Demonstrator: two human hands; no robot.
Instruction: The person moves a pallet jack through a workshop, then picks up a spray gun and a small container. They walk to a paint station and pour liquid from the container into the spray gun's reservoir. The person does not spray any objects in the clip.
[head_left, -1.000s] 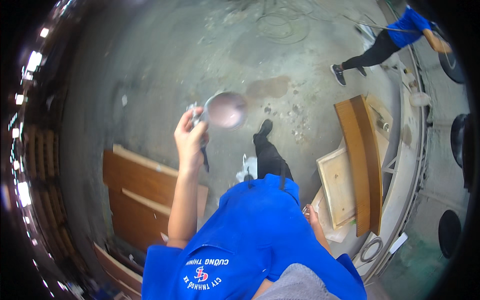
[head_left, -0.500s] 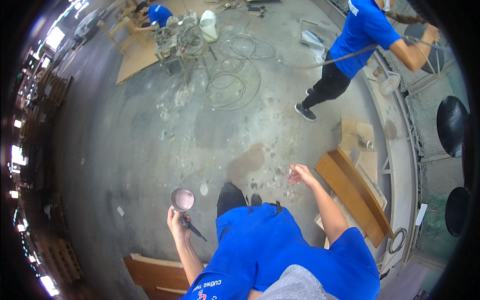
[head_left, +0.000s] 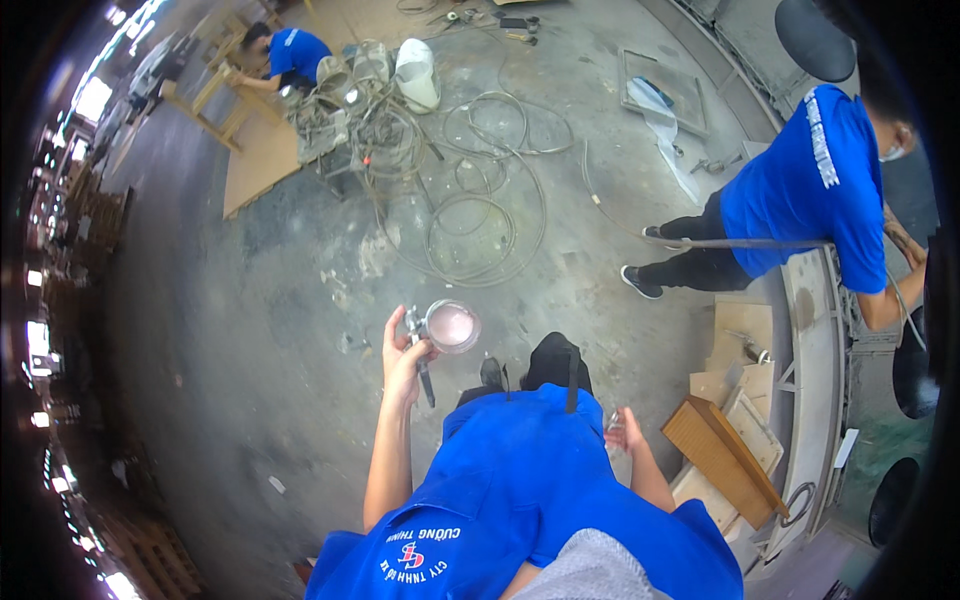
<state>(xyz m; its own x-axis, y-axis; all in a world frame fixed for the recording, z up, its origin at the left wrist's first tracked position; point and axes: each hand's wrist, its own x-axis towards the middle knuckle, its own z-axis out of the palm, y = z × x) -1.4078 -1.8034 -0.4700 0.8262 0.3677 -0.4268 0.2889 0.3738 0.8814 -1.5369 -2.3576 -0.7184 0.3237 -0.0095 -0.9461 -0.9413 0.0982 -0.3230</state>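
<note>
Since cup point(head_left: 474, 338) of pinkish liquid point(head_left: 450, 325) looks open, left hand point(head_left: 401, 366) grips spray gun point(head_left: 414, 326) above floor point(head_left: 250, 350), cup mouth up, likely against spilling; right hand point(head_left: 630, 432) beside blue clothing point(head_left: 540, 450), grasp unclear.

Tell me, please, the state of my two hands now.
Left hand: closed, holding a spray gun with a cup.
Right hand: seems closed on a small shiny thing, kind unclear.

Bright blue shirt point(head_left: 535, 475), short sleeves point(head_left: 695, 545). Left chest: pocket point(head_left: 450, 495), red emblem point(head_left: 411, 556), white lettering point(head_left: 432, 535). Grey textured cloth point(head_left: 592, 568) near neck. Thin black strap point(head_left: 573, 388) at hem; dark trousers point(head_left: 553, 362).
</note>
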